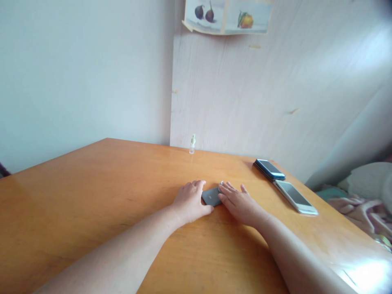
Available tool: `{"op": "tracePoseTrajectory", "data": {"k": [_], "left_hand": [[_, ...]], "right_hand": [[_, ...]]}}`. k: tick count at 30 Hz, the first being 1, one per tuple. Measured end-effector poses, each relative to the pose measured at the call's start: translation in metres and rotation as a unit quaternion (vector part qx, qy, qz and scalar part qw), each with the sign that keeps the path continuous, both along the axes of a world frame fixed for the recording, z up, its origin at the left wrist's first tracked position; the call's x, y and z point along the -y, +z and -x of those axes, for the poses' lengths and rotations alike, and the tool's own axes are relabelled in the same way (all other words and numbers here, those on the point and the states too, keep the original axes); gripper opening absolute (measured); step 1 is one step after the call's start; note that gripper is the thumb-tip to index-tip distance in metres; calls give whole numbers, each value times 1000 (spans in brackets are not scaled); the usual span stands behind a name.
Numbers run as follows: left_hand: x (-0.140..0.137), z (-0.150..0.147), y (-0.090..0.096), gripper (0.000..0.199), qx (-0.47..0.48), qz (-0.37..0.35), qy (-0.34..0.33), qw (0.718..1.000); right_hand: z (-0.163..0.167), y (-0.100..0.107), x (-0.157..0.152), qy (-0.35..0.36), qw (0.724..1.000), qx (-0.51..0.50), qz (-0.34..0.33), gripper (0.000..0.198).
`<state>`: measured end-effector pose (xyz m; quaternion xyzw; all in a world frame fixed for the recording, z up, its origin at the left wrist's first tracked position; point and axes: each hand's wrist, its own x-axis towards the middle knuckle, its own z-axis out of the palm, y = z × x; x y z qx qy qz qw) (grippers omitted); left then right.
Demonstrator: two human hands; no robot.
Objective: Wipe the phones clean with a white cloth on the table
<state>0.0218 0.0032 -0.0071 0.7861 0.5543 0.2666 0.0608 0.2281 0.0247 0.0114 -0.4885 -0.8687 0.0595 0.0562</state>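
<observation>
A dark grey phone (pixel 210 197) lies flat on the wooden table, with a small pale mark on the face that shows. My left hand (pixel 190 201) is curved around its left end, fingers at the far edge and thumb at the near edge. Across the phone's right end rests my right hand (pixel 238 203), its fingers stretched out and covering that part. A small whitish bit (pixel 221 183) peeks out by the right fingertips; I cannot make out what it is.
On the right of the table (pixel 92 183) lie a phone on a dark blue case (pixel 270 169) and a white phone (pixel 296 197). A small clear pump bottle (pixel 192 144) stands at the back edge by the wall. Bedding (pixel 364 204) is beyond the right edge.
</observation>
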Motion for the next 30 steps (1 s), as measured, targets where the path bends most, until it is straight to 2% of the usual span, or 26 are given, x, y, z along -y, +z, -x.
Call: {"op": "tracePoseTrajectory", "data": {"k": [3, 5, 10, 12, 17, 18, 20, 23, 25, 30], "left_hand": [[1, 0, 1, 59, 3, -5, -4, 1000], [1, 0, 1, 57, 4, -6, -6, 1000], [-1, 1, 0, 66, -2, 0, -4, 1000], [-1, 2, 1, 59, -9, 1, -7, 1000], [2, 2, 5, 37, -13, 11, -11, 1000], [2, 2, 5, 36, -12, 13, -9, 1000], [3, 2, 5, 40, -12, 16, -7, 1000], [2, 2, 4, 53, -13, 11, -5, 1000], [2, 2, 3, 56, -13, 7, -6, 1000], [2, 1, 3, 43, -3, 5, -2, 1000]], "right_hand": [[15, 6, 15, 111, 993, -30, 25, 53], [18, 7, 17, 130, 990, -36, 34, 53], [-2, 0, -2, -30, 1000, 9, 0, 52], [-2, 0, -1, -43, 999, 18, -7, 53], [18, 9, 23, 115, 993, -16, 35, 57], [19, 9, 23, 127, 991, -20, 41, 56], [14, 7, 16, 94, 995, -15, 37, 55], [1, 2, 1, -12, 1000, 5, 15, 54], [-1, 1, -1, -26, 1000, 9, 8, 54], [17, 8, 18, 115, 992, -30, 40, 53]]}}
